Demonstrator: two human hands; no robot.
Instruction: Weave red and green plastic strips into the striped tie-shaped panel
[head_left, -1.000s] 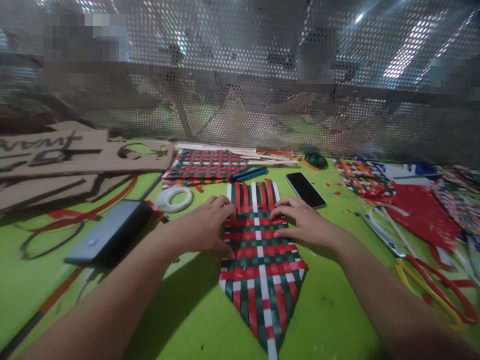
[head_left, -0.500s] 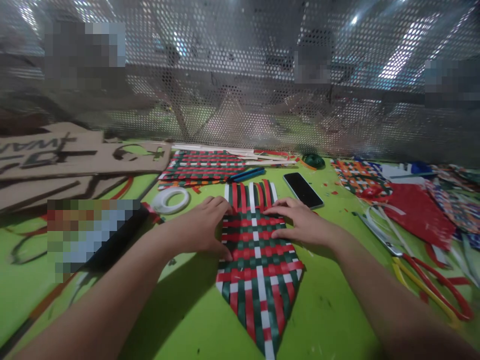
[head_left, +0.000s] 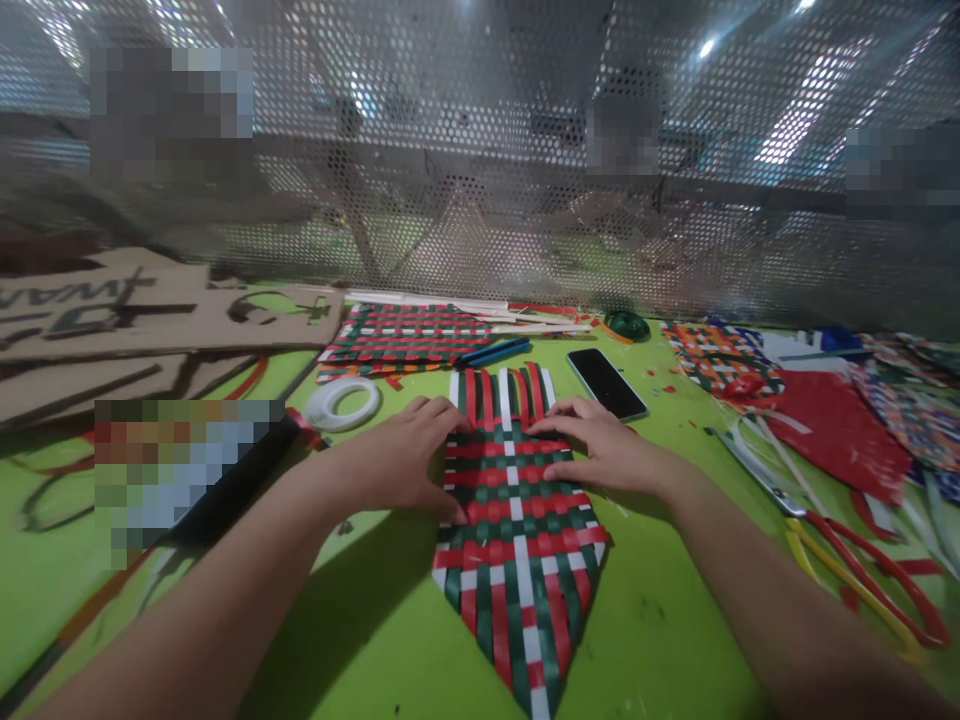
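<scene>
A woven mat of red, dark green and white ribbon strips (head_left: pixel 517 515) lies in front of me. Its near end tapers to a point, and loose strip ends stick out at the far end. My left hand (head_left: pixel 409 455) rests on its left edge, fingers bent over the upper rows and thumb spread lower down. From the right, my right hand (head_left: pixel 604 445) touches the mat with index finger and thumb stretched apart across the rows. Both hands are open, pressing lightly without closing round it. The undersides of the fingers are hidden.
Left are a white tape roll (head_left: pixel 343 403), a propped device (head_left: pixel 232 480) with blurred screen, and cut cardboard (head_left: pixel 172 315). Beyond lie another woven piece (head_left: pixel 409 335) and blue scissors or pliers (head_left: pixel 495 352). Right are a phone (head_left: pixel 606 382) and red-handled scissors (head_left: pixel 787 500). A perforated metal screen (head_left: pixel 465 210) stands behind.
Both hands and the mat stay almost where they were. The view has tilted very slightly.
</scene>
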